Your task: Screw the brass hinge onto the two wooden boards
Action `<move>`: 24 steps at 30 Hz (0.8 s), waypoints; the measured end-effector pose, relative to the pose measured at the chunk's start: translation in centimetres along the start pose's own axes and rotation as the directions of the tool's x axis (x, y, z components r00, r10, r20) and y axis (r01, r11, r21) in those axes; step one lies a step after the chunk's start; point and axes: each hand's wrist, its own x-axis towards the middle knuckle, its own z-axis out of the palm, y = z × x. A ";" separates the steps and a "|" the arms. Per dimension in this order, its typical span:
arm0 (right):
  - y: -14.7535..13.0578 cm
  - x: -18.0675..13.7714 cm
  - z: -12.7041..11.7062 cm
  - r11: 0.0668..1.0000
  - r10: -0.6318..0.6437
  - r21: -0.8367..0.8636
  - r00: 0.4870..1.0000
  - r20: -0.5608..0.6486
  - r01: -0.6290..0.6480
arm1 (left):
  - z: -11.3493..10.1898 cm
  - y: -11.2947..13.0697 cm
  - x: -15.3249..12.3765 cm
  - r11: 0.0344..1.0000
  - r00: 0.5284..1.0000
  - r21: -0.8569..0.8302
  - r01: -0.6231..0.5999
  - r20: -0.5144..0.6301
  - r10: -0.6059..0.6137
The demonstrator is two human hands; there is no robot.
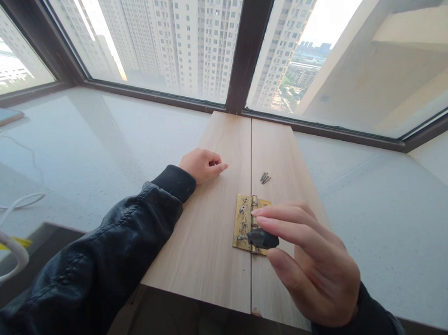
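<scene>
Nearest the head camera runs the black left sleeve (81, 265); the screwdriver (264, 238) sits between thumb and fingertips of the right hand (316, 266) — the nearer one — its long axis crosswise, bit leftward at a screw (239, 238) in the hinge (248, 215); those digits curve around the handle (whether they press it, I cannot tell), palm facing left; the left hand (199, 165) rests loosely curled on the left board (188, 249).

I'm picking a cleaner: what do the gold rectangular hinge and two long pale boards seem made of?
Gold rectangular metal hinge: likely brass or brass-plated, with a worn sheen; its yellow metallic colour suggests it. Two long pale boards: matt wood or laminate; streaked grain shows, but can't settle which.
</scene>
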 end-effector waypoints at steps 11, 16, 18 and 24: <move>0.0 -0.7 0.3 0.984 0.134 0.123 0.991 -0.030 -0.130 | 0.0 -0.1 0.0 1.000 1.000 -0.011 -0.003 -0.009 0.003; -0.1 -0.4 0.3 0.993 0.111 0.055 0.992 -0.066 -0.108 | 0.0 0.0 0.0 1.000 1.000 -0.008 -0.009 -0.011 0.009; -0.1 -0.3 0.3 0.995 0.103 0.024 0.991 -0.087 -0.101 | 0.1 0.0 0.0 1.000 1.000 -0.008 -0.012 -0.014 0.012; -0.2 -0.1 0.0 0.998 0.056 -0.016 0.997 -0.048 -0.057 | 0.1 0.0 0.1 1.000 1.000 -0.007 0.000 -0.005 0.000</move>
